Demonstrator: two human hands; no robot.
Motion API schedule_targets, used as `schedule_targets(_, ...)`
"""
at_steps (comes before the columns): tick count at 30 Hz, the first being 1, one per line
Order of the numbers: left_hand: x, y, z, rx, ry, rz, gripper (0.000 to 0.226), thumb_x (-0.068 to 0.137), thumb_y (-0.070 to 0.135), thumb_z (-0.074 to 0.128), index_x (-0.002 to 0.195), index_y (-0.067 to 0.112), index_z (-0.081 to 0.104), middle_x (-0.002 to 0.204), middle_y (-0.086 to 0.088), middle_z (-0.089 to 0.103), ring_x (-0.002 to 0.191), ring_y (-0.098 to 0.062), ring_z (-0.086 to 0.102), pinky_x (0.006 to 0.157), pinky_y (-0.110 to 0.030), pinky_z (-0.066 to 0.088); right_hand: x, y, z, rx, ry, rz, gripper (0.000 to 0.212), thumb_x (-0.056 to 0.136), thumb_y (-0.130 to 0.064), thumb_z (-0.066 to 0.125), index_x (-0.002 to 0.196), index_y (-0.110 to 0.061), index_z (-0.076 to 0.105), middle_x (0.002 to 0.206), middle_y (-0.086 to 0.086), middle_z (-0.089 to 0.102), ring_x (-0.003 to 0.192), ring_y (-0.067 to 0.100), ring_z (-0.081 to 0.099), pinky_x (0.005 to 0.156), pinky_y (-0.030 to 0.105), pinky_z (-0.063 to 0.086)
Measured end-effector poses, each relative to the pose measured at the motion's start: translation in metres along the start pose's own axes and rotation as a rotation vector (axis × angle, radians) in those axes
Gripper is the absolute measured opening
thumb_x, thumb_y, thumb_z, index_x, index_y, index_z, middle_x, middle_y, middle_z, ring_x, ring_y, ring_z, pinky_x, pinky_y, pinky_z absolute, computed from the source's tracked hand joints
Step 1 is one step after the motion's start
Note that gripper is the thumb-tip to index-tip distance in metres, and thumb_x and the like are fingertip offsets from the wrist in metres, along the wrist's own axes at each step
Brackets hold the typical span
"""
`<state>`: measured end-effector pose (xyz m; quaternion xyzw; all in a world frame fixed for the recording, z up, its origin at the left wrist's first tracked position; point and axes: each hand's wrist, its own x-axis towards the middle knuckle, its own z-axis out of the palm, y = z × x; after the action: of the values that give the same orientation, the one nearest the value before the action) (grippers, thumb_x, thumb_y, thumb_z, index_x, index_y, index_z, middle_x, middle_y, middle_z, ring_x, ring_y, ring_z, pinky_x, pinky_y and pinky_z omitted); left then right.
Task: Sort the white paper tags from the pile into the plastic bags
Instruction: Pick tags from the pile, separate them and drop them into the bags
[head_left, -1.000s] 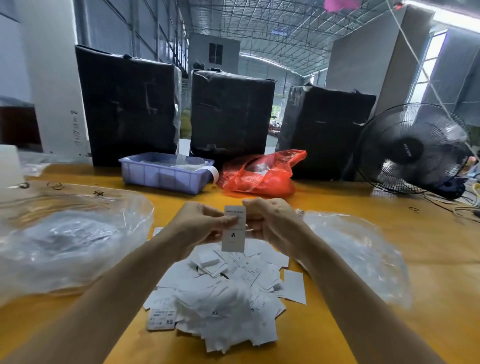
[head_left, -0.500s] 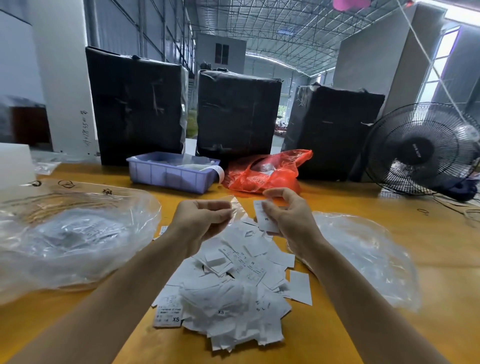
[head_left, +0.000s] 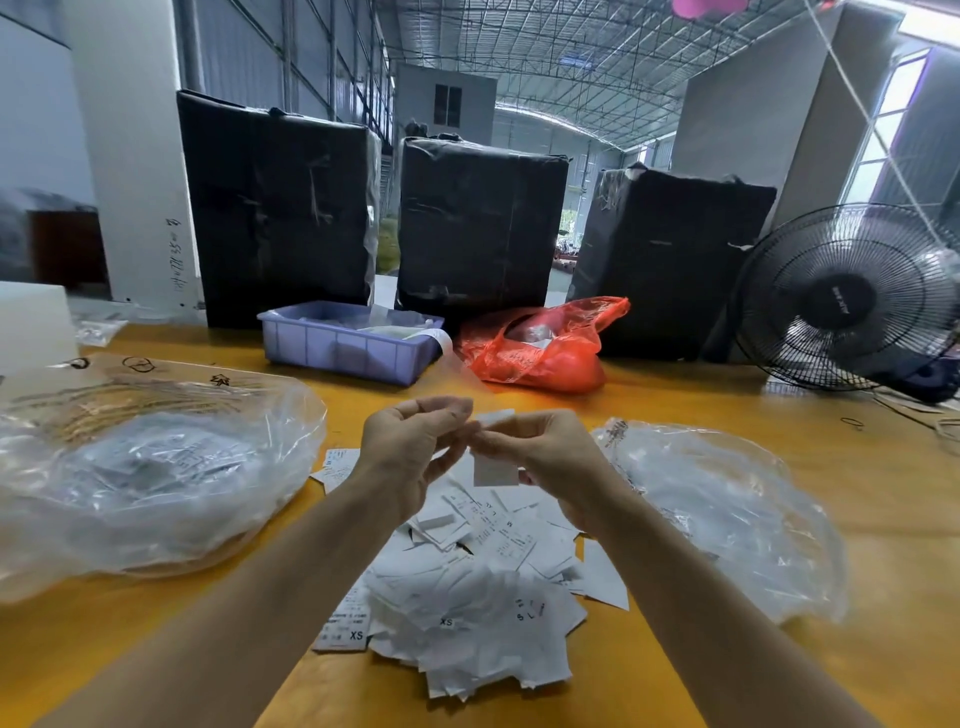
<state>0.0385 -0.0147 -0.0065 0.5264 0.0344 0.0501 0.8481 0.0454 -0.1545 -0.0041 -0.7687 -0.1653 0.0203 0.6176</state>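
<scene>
The hands have been brought together: a blurred tag (head_left: 494, 457) is pinched by left hand (head_left: 410, 457) and right hand (head_left: 545, 462); its print is unreadable.

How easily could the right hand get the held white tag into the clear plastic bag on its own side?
Probably yes. The right hand pinches the white paper tag above the pile, and the clear plastic bag lies right beside that forearm with nothing between. Where its opening sits cannot be told.

Left hand (head_left: 415, 447) and right hand (head_left: 545, 457) raised together, fingertips pinching.
</scene>
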Motion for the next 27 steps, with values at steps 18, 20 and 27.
schedule_targets(18, 0.001, -0.01, 0.001, 0.066, -0.025, -0.116, 0.009, 0.076, 0.014, 0.073, 0.08, 0.014, 0.065, 0.07, 0.0, 0.061, 0.065, -0.012, 0.051, 0.058, -0.021, 0.039, -0.002, -0.004, -0.002, 0.117, 0.055, 0.099, 0.006, 0.076, -0.023, 0.073, 0.079, -0.018, 0.074, 0.078, -0.002, 0.071, 0.085, 0.014, 0.059, 0.078, 0.035, 0.041)
schedule_targets(20, 0.001, -0.01, 0.001, 0.067, -0.062, -0.152, 0.008, 0.078, 0.017, 0.072, 0.082, 0.014, 0.065, 0.073, 0.0, 0.062, 0.067, -0.013, 0.051, 0.059, -0.021, 0.039, -0.001, -0.003, -0.005, 0.14, 0.079, 0.097, 0.007, 0.08, -0.021, 0.071, 0.08, -0.014, 0.073, 0.075, -0.001, 0.068, 0.078, 0.012, 0.057, 0.078, 0.035, 0.04)
schedule_targets(27, 0.002, -0.001, -0.009, 0.336, -0.244, -0.113, 0.025, 0.073, 0.012, 0.074, 0.096, 0.01, 0.066, 0.079, -0.004, 0.069, 0.072, -0.014, 0.062, 0.068, -0.025, 0.046, 0.0, -0.004, -0.018, 0.001, 0.04, -0.006, 0.015, 0.075, -0.026, 0.074, 0.068, -0.013, 0.071, 0.059, -0.004, 0.066, 0.051, 0.0, 0.056, 0.046, 0.012, 0.043)
